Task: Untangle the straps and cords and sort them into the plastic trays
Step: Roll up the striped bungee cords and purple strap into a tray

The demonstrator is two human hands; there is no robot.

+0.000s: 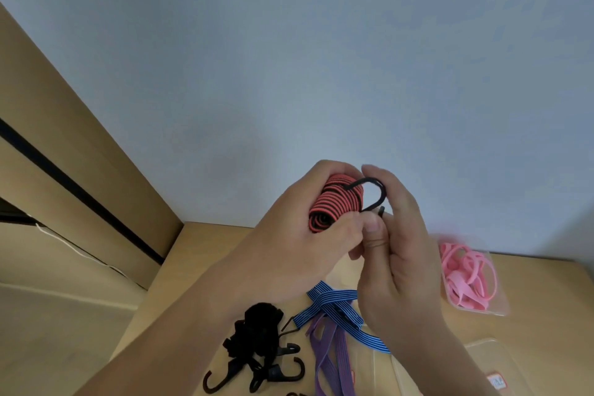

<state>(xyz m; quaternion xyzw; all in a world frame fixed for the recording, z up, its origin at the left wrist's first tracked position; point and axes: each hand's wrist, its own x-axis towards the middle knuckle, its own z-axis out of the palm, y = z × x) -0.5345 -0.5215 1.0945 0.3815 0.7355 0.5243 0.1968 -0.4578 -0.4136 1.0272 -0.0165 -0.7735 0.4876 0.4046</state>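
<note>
Currently, at the left end of the bench [193, 247], a black bundle of hooked cords [257, 344] is lying loose, with nothing touching it. Above it, raised well off the surface, the left grip [299, 228] is wrapping fully around the red-and-black cord [337, 206]. Fingers are curling over the top and the thumb is pressing in from below, so the coil is sitting held inside the palm. The coil's long axis is running from lower left up toward the right. Its black hook [384, 191] is arching out of the right-hand side, facing away from the left palm.

The right grip [398, 251] is sitting just beside that hook. It is narrow, with thumb and fingertips pinching near the hook's lower end. This hand is plainly the nearer one to the hook, while the left is only anchoring the coil. Judging from this, the hook is probably being freed so the coil can unwind, and that pull would need to go rightward, away from the left palm.

Below the hands, purple straps [328, 360] and a blue striped strap [334, 307] are crossing one another on the bench. Farther right, pink straps [466, 276] are resting in a clear tray [501, 310], and another clear tray [485, 346] is waiting nearer the bottom edge.
</note>
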